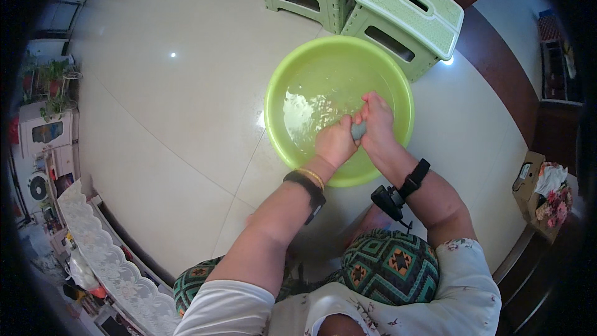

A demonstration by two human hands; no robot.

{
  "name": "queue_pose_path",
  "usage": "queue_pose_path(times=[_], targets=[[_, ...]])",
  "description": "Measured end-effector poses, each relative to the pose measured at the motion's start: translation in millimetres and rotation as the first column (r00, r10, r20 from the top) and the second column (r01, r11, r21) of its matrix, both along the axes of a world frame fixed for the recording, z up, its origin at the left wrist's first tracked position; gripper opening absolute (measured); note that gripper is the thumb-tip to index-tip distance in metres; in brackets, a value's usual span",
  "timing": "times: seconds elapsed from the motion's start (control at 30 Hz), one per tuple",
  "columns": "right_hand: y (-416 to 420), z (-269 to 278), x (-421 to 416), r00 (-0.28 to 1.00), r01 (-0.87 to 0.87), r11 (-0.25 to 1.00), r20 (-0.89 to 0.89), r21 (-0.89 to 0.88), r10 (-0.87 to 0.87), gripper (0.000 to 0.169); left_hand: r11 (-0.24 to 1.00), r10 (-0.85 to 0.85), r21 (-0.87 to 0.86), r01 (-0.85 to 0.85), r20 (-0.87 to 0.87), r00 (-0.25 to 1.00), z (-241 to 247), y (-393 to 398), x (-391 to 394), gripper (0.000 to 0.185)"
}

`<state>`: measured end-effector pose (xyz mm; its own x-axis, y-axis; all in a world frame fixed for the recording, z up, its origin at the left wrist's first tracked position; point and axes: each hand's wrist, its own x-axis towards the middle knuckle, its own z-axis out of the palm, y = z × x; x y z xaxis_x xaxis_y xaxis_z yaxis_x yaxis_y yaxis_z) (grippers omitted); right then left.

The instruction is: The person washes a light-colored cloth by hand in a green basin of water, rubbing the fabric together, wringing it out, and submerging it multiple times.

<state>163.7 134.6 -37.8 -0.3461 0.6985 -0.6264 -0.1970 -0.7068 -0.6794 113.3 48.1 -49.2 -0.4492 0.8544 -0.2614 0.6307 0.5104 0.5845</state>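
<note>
A round lime-green plastic basin [275, 144] stands on the floor before me, with water inside. Over its lower right part my left hand [336, 142] and my right hand [377, 119] are side by side, both closed around a wadded grey-green cloth [358, 130]. Only a short piece of the cloth shows between the two fists; the rest is hidden by my fingers. Bands are strapped on both wrists, the right one with a black device attached.
Two light green folding step stools [410, 9] stand just beyond the basin. At the far right is a cardboard box [528, 182] with flowers. A lace-covered surface [107, 252] and a plant stand [70, 84] line the left side.
</note>
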Motion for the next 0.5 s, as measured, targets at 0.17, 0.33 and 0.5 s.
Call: queue_pose_path(times=[0.17, 0.33, 0.5], targets=[[1, 2, -6, 0.999, -0.052, 0.999, 0.013, 0.008, 0.052, 0.015, 0.997, 0.023, -0.08, -0.021, 0.015, 1.0, 8, 1, -6, 0.037], [0, 25, 3, 0.871, -0.476, 0.743, 0.133, 0.47, 0.473, 0.018, 0.998, 0.053, 0.003, -0.056, 0.23, 0.972, 35, -14, -21, 0.038], [21, 79, 17, 0.818, -0.491, 0.662, 0.039, 0.566, 0.573, 0.025, 0.928, -0.079, 0.297, -0.224, 0.747, 0.66, 80, -18, -65, 0.042]])
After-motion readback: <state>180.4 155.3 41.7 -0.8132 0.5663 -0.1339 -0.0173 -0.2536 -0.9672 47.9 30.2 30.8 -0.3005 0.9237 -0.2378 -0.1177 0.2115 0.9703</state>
